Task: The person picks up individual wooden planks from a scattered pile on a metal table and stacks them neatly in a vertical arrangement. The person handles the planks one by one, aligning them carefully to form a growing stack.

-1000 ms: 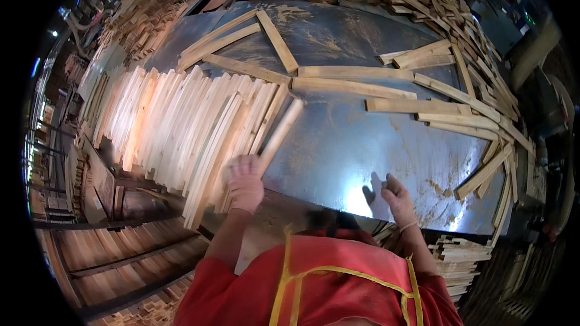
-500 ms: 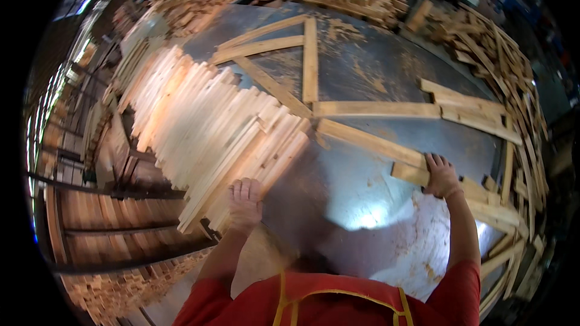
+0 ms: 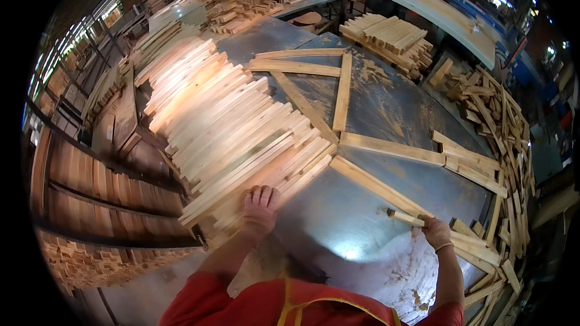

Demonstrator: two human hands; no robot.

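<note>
1. Head view: the right hand (image 3: 436, 232) is clamped on a wooden strip (image 3: 406, 218) at the metal table's (image 3: 320, 220) right.
2. The left hand (image 3: 260, 211) touches the slat row's (image 3: 226, 124) near end; its grip cannot be told.

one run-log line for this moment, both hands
left hand: palm-down on edge of pale straight wooden strips | right hand: gripping short light-tan wooden piece | surface: shiny grey metal tabletop
</note>
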